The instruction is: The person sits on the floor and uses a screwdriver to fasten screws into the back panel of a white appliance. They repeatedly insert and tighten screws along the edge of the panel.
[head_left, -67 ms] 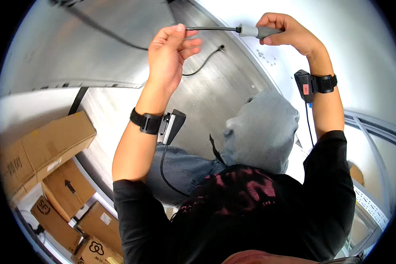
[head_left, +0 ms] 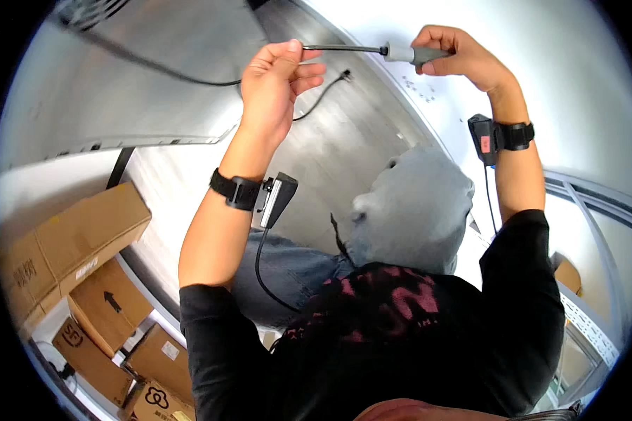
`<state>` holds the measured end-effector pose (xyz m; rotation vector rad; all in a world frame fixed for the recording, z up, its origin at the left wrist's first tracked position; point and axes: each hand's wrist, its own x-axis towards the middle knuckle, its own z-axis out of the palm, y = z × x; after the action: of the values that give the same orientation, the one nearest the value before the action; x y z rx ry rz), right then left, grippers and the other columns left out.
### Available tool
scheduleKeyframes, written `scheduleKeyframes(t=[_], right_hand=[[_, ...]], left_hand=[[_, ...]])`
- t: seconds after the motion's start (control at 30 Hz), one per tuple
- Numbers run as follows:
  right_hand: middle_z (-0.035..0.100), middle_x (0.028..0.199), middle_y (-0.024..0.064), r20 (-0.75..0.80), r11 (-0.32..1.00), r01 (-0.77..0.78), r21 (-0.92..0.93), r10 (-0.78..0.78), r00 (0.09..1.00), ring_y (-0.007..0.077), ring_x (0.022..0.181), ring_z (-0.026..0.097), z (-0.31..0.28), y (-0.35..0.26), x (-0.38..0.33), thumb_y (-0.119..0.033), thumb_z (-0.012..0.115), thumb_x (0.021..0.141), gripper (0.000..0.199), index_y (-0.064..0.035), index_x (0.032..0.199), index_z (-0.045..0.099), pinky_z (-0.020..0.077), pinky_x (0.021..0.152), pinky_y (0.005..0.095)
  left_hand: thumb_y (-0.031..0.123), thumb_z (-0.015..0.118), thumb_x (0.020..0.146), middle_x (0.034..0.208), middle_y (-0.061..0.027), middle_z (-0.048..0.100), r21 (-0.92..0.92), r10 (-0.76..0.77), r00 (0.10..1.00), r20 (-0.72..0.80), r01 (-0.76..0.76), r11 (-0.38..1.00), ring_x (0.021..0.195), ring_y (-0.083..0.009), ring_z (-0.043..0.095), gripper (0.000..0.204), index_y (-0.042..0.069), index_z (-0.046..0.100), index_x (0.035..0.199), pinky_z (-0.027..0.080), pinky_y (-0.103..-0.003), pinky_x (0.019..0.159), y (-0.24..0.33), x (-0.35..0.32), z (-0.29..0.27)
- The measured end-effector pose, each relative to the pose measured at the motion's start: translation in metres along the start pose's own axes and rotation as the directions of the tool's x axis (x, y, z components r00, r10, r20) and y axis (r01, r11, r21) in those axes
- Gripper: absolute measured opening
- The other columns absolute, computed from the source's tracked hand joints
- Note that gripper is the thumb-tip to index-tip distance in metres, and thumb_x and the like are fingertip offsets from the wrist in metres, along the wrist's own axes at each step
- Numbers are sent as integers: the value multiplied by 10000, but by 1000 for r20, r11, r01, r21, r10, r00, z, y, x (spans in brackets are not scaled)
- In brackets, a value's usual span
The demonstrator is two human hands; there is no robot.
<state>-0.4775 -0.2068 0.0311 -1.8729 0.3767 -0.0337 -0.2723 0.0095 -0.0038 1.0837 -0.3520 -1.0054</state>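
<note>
While my right hand is closed around the grey handle of a screwdriver, my left hand pinches the far end of its dark shaft between thumb and forefinger, the other fingers loosely curled and clear of it. The screwdriver lies nearly level between my two hands at the top of the view, its handle end over the white bench and its tip to my left. Just below the handle, small bits are scattered near the bench edge; they are too small for me to name. Beyond my left hand, a black cable crosses a grey metal panel and passes behind my wrist. A dark plug on a cord shows against the grey floor. I wear a black strap with a small device on each forearm, a thin wire leading from each. Down to my left sit several brown cardboard boxes, one long one above the others.
</note>
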Motion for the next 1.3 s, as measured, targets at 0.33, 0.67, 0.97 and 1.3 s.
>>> scheduleKeyframes(t=[0.33, 0.67, 0.97, 1.3], right_hand=[[619, 790, 1, -316, 837, -258, 483, 441, 840, 70, 678, 500, -22, 186, -148, -89, 703, 696, 239, -69, 914, 609, 366, 602, 214], [609, 813, 2, -407, 715, -168, 679, 558, 723, 69, 685, 508, 5, 232, -178, -49, 695, 737, 219, -77, 925, 587, 371, 595, 210], [632, 806, 26, -430, 822, -187, 538, 458, 778, 75, 654, 491, -20, 223, -139, -133, 654, 783, 220, -74, 981, 580, 373, 603, 219], [610, 745, 29, -69, 952, -208, 225, 229, 971, 91, 661, 506, -27, 126, 15, -171, 670, 763, 200, -48, 900, 592, 387, 608, 235]], left_hand=[[131, 622, 885, 883, -75, 669, 519, -109, 991, -82, 136, 844, 738, -124, 617, 116, 24, 651, 921, 512, -256, 650, -182, 95, 78], [84, 694, 776, 853, -115, 673, 933, 155, 947, 283, -309, 185, 712, -201, 635, 149, 33, 699, 916, 513, -298, 665, -264, 154, 60], [41, 704, 752, 836, -95, 647, 889, 198, 922, 332, -376, 260, 739, -217, 615, 161, 31, 681, 911, 509, -316, 661, -272, 152, 60], [131, 650, 844, 913, -23, 646, 747, -225, 963, -151, 260, 611, 828, -124, 605, 240, 50, 638, 1070, 493, -256, 751, -190, 100, -27]])
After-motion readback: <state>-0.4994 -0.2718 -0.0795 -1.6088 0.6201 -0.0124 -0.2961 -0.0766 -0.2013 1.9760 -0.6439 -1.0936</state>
